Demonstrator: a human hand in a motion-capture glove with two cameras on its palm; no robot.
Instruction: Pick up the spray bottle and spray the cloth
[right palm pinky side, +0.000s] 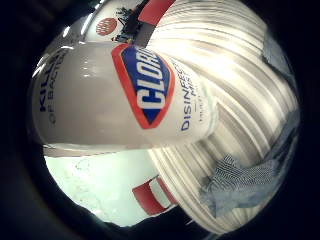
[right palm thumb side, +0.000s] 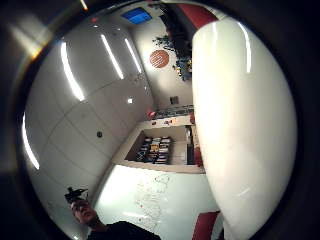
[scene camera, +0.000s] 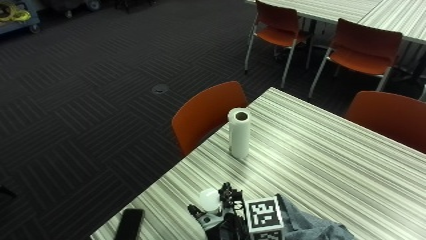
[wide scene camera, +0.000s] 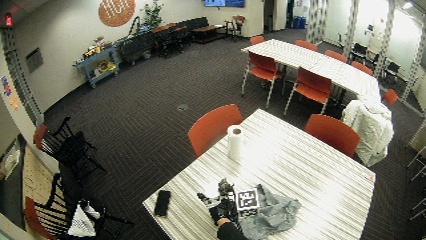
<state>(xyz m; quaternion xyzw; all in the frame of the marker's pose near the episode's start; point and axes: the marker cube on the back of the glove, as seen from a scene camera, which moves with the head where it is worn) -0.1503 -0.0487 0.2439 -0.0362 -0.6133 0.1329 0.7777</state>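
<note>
A white Clorox disinfecting mist spray bottle (right palm pinky side: 120, 95) fills much of both palm views, so it is close against my palm, and its plain white side (right palm thumb side: 245, 125) shows in the thumb side view. In the outside view my gloved right hand (scene camera: 216, 220) is at the table's near edge. It grips the bottle, whose rounded white end (scene camera: 210, 199) sticks out past the fingers. A crumpled grey-blue cloth (scene camera: 313, 230) lies on the striped table (scene camera: 319, 155) right beside the hand. The same cloth (right palm pinky side: 245, 182) shows past the bottle in the little finger side view.
A white paper towel roll (scene camera: 239, 132) stands upright farther along the table near its edge. A black phone (scene camera: 130, 223) lies flat at the table's near corner. An orange chair (scene camera: 210, 115) is pushed against the table side by the roll.
</note>
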